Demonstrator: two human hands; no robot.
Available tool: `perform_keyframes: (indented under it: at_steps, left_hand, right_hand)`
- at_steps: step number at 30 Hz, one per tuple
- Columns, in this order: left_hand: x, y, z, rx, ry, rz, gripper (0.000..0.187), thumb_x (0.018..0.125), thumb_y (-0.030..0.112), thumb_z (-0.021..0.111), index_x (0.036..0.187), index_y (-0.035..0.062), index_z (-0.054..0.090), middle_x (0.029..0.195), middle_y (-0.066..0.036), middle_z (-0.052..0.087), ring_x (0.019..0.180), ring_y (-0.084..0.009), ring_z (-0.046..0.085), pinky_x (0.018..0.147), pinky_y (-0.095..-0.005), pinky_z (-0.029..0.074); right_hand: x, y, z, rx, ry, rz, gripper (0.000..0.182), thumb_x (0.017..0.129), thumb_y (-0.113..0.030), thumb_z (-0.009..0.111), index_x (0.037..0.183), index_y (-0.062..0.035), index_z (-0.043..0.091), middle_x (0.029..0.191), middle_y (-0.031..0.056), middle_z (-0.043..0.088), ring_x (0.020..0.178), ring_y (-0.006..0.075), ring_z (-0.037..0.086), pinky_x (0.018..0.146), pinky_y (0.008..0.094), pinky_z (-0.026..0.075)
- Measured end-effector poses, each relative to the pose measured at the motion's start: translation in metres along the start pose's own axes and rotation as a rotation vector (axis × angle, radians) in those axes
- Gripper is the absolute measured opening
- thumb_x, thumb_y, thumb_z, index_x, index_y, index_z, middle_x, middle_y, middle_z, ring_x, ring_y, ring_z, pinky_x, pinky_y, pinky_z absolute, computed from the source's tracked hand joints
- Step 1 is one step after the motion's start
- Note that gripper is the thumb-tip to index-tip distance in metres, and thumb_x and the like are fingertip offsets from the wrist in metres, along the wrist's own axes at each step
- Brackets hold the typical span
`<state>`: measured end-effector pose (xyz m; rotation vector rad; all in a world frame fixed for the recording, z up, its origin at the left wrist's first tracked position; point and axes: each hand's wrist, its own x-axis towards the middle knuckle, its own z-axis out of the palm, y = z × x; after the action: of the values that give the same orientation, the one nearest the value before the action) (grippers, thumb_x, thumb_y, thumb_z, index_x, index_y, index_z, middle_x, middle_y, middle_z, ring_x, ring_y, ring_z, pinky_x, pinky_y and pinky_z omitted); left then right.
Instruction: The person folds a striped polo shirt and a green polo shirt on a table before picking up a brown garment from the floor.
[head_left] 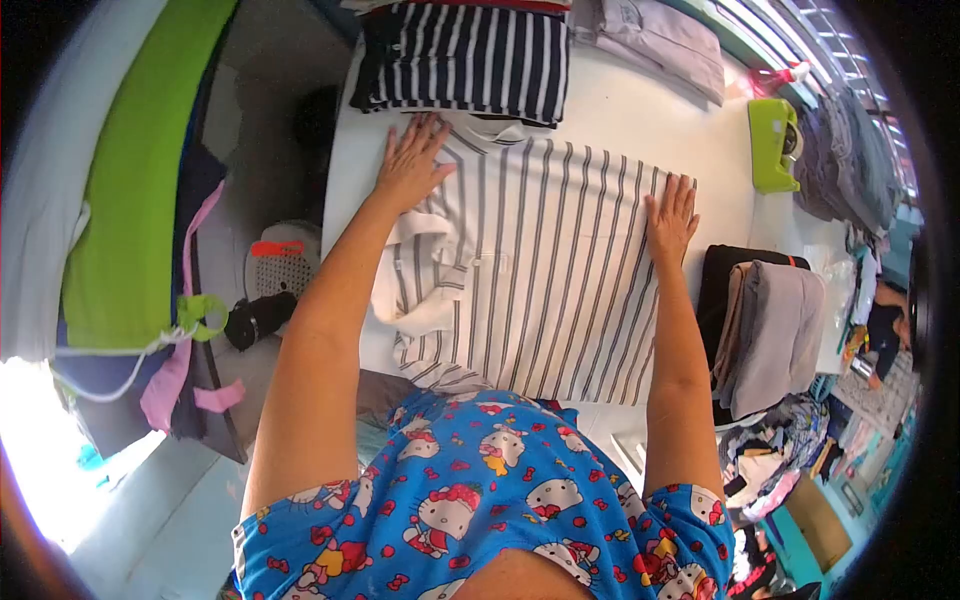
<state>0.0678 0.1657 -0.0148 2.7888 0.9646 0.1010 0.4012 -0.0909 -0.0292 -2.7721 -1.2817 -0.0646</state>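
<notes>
A white shirt with dark stripes point(560, 270) lies spread on the white table point(350, 190), its left part bunched and folded over with the collar and sleeve area uneven. My left hand point(412, 165) rests on the shirt's upper left corner, fingers spread, close to a folded stack of black-and-white striped garments point(465, 60). At the shirt's upper right corner my right hand point(672, 218) lies flat with its fingers stretched out. Both palms press the cloth against the table, and neither hand grips anything.
A green tape dispenser point(768, 145) and folded pale trousers point(660, 40) stand toward the far right. Folded grey garments point(775, 320) lie right of my right arm. Hanging green cloth point(140, 180) is at left. A person point(885, 335) is at the far right edge.
</notes>
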Motion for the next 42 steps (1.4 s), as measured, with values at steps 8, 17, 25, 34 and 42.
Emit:
perform_keyframes:
  at_steps: [8, 17, 25, 34, 42]
  left_hand:
    - [-0.087, 0.015, -0.059, -0.61, 0.319, -0.361, 0.027, 0.083, 0.014, 0.051, 0.109, 0.0057, 0.052, 0.112, -0.011, 0.051, 0.104, -0.0265, 0.048, 0.087, -0.0356, 0.039]
    - [-0.135, 0.084, -0.015, -0.519, 0.116, -0.542, 0.013, 0.078, 0.012, 0.057, 0.089, 0.0054, 0.052, 0.086, -0.009, 0.056, 0.08, -0.0237, 0.056, 0.071, -0.0327, 0.044]
    - [-0.135, 0.095, -0.019, -0.268, 0.072, -0.301, 0.025, 0.075, 0.009, 0.057, 0.099, 0.0136, 0.058, 0.109, -0.009, 0.05, 0.1, -0.0274, 0.05, 0.082, -0.0361, 0.043]
    - [-0.132, 0.078, -0.007, -0.715, 0.171, -0.533, 0.019, 0.076, 0.009, 0.058, 0.095, 0.0056, 0.061, 0.093, -0.009, 0.06, 0.088, -0.0246, 0.057, 0.079, -0.0304, 0.045]
    - [-0.133, 0.082, -0.005, -1.087, 0.187, -0.706, 0.013, 0.08, 0.008, 0.058, 0.091, 0.0004, 0.061, 0.085, -0.006, 0.063, 0.076, -0.0116, 0.058, 0.071, -0.0232, 0.045]
  right_hand:
    - [-0.059, -0.055, -0.036, 0.626, 0.13, -0.113, 0.028, 0.085, -0.011, 0.047, 0.112, -0.0066, 0.052, 0.114, 0.0064, 0.053, 0.11, 0.0261, 0.046, 0.092, 0.0422, 0.033]
    - [-0.113, -0.195, -0.052, 0.823, -0.15, -0.792, 0.032, 0.063, 0.007, 0.053, 0.092, -0.007, 0.055, 0.097, 0.0063, 0.056, 0.087, 0.025, 0.053, 0.074, 0.0346, 0.046]
    - [-0.116, -0.203, -0.043, 0.611, -0.213, -1.057, 0.03, 0.065, -0.003, 0.057, 0.093, -0.013, 0.055, 0.101, 0.0025, 0.053, 0.09, 0.022, 0.051, 0.074, 0.0334, 0.043]
    - [-0.121, -0.219, -0.037, 0.657, -0.212, -0.941, 0.02, 0.071, -0.012, 0.059, 0.091, -0.0127, 0.057, 0.094, -0.0004, 0.056, 0.094, 0.0202, 0.049, 0.076, 0.0332, 0.038]
    - [-0.118, -0.239, -0.022, 0.987, -0.301, -0.508, 0.01, 0.074, -0.012, 0.059, 0.083, -0.0078, 0.059, 0.082, 0.0045, 0.06, 0.085, 0.0241, 0.052, 0.074, 0.0355, 0.038]
